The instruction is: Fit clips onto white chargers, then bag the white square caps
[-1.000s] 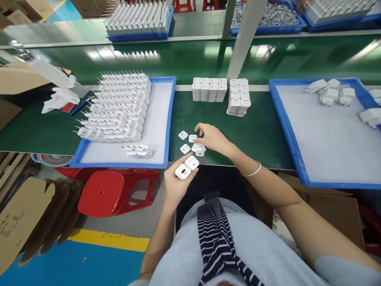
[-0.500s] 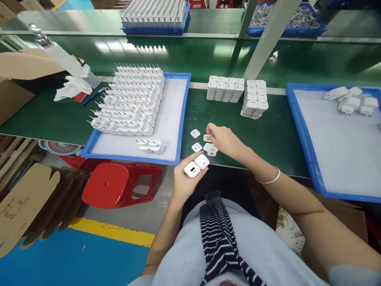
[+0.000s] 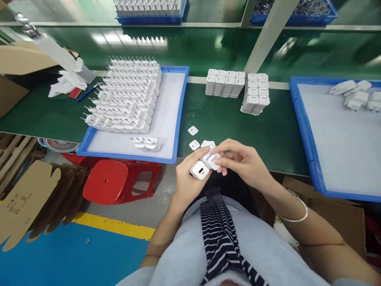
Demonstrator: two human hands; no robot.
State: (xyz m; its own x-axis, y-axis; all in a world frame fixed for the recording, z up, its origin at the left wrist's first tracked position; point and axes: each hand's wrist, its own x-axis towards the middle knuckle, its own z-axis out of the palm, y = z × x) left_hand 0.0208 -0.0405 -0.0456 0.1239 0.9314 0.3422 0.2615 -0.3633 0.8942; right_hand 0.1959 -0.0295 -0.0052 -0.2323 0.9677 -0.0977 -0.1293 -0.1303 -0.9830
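Observation:
My left hand [image 3: 190, 176] is closed around two white plug chargers held side by side. The nearer charger [image 3: 199, 170] shows a dark port on its end face. My right hand [image 3: 241, 161] pinches a small white cover plate [image 3: 214, 161] between thumb and fingers, at the end of the second charger, which it partly hides. Beyond the hands, a few loose cover plates [image 3: 194, 145] lie on the green bench [image 3: 220, 123]. Some of these are partly covered by my fingers.
Left stands a blue-rimmed tray [image 3: 179, 119] with rows of plug chargers [image 3: 125, 95]. Stacks of white cover plates [image 3: 225, 84] stand at the back. Another blue-rimmed tray [image 3: 306, 139] at right holds several chargers [image 3: 355, 99]. A red stool [image 3: 105, 182] is below left; a post [image 3: 269, 35] rises behind.
My right hand has picked a cover plate up from the bench and brought it to the chargers in my left hand. The view has shifted slightly.

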